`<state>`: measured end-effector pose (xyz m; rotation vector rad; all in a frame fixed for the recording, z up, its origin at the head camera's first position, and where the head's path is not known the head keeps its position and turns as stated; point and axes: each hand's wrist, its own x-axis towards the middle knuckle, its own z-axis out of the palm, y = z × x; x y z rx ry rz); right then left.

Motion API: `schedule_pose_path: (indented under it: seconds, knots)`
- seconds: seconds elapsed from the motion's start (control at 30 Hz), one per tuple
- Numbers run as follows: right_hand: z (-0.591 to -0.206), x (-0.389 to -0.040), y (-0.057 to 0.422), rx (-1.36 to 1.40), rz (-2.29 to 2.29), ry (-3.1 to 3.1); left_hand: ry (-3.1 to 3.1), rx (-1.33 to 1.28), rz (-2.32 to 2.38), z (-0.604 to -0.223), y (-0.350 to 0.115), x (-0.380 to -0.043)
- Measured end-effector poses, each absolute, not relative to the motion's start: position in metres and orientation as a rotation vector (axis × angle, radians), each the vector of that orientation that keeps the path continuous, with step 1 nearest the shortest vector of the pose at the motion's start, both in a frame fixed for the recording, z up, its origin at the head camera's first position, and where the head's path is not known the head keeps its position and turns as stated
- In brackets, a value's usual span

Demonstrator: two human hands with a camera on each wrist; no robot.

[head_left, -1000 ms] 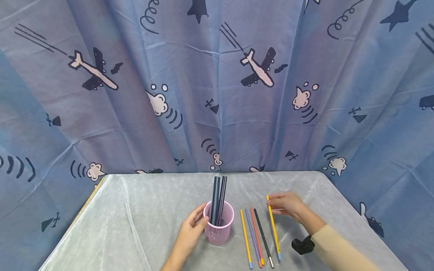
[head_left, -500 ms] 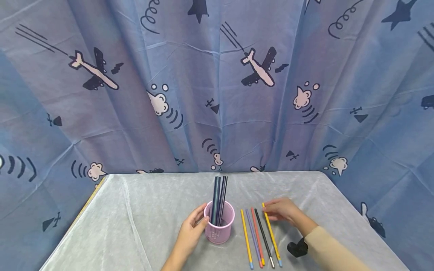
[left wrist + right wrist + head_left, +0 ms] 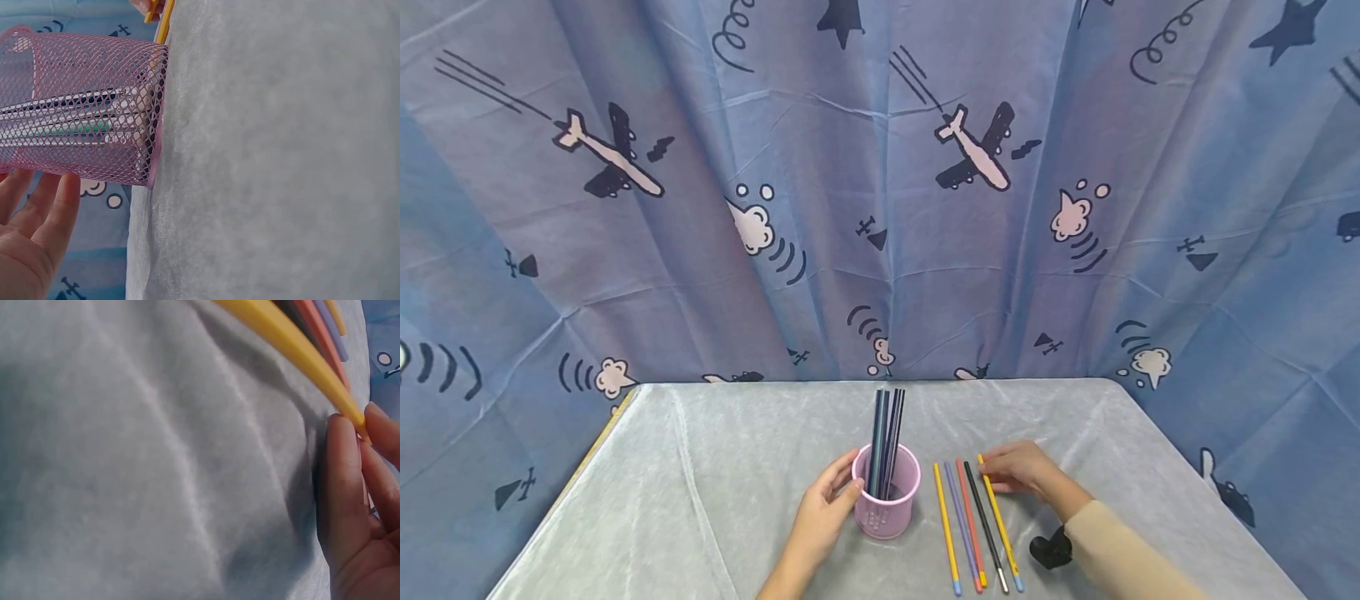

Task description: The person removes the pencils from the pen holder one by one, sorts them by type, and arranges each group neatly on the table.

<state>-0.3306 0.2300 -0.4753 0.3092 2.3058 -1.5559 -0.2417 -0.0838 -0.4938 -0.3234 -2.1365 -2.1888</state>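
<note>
Rightmost yellow pencil [image 3: 1000, 522], its far end within the right grip [image 3: 1022, 468].

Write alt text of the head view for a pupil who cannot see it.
A right hand pinches one end of a yellow pencil beside four more pencils lying on a grey cloth. The left hand holds a pink cup of dark sticks; a blue patterned curtain hangs behind.

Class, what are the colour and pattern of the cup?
The cup is pink with open mesh, best seen in the left wrist view.
</note>
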Motion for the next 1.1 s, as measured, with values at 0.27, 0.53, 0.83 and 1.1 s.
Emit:
schedule_pose_path:
  seconds: [0.27, 0.53, 0.83, 1.1]
  knots:
    - [-0.4748, -0.3340, 0.2250, 0.354, -1.481, 2.370, -2.138, -0.320, -2.179, -0.4931, -0.0836, -0.2425]
    - [-0.4754, -0.3347, 0.2235, 0.328, -1.451, 2.428, -2.133, -0.321, -2.196, -0.4926, -0.0837, -0.2418]
    - [-0.4804, -0.3347, 0.2228, 0.326, -1.407, 2.500, -2.148, -0.313, -2.172, -0.4929, -0.0836, -0.2420]
    - [-0.4758, -0.3319, 0.2240, 0.309, -1.477, 2.550, -2.141, -0.318, -2.187, -0.4927, -0.0831, -0.2425]
